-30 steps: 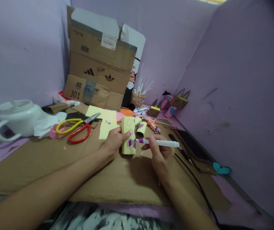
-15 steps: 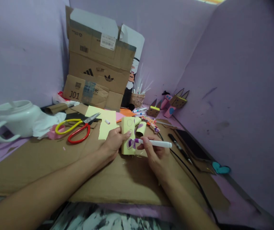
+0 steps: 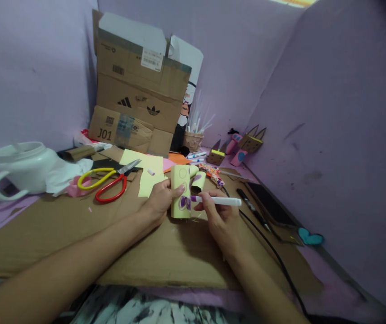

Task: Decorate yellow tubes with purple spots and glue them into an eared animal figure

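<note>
My left hand (image 3: 161,199) grips a yellow paper-covered roll (image 3: 176,212) upright, the thumb lying across its front. Circles are drawn on the roll; the lower one is partly filled in purple, and more purple shows at its right edge. Between the fingers of my right hand (image 3: 220,218) is a white marker (image 3: 224,201) with a purple end, its tip at the roll's right side. Just behind lies a second yellow roll (image 3: 197,183) with purple marks. A small marker cap (image 3: 151,172) rests on a yellow paper sheet (image 3: 147,185).
Scissors (image 3: 111,182) with yellow and red handles lie left, near a white teapot-like pot (image 3: 24,171). A cardboard box (image 3: 138,96) stands at the back. On the right are a black pen (image 3: 252,208), a dark phone-like slab (image 3: 272,203), a black cable (image 3: 275,254) and cardboard figures (image 3: 215,156).
Almost nothing differs. The marker and my right hand have shifted very slightly at the roll's right edge; my left hand keeps its hold.
</note>
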Available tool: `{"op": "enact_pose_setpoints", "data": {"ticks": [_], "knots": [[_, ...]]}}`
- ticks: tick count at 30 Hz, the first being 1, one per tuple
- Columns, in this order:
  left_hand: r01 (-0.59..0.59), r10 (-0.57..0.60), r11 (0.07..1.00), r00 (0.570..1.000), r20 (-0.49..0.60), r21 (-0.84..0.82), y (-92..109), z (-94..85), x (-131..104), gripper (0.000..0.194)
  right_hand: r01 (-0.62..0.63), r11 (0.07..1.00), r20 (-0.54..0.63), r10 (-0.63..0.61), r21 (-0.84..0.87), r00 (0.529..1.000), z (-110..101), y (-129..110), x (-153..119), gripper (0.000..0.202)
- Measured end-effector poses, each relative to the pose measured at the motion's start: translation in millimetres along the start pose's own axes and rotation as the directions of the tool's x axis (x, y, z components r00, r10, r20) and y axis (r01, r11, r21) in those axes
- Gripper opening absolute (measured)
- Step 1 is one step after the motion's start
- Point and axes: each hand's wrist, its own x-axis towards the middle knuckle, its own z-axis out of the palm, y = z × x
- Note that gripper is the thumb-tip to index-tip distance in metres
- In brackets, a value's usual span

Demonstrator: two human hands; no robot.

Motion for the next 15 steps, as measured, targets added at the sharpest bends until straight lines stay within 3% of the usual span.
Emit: {"op": "enact_pose_setpoints", "data": {"ticks": [7,15], "knots": [[-0.006,0.006,1.000,1.000,0.009,0.004,-0.4,0.2,0.8,0.033,0.007,1.000,0.048,-0.006,-0.003,0.999,0.3,-1.3,-0.6,0.022],[0.002,-0.002,1.000,1.000,-0.001,0.002,-0.5,-0.3,0.2,0.033,0.004,1.000,-0.001,-0.004,0.003,1.000,-0.4,-4.1,0.2,0.021]]}}
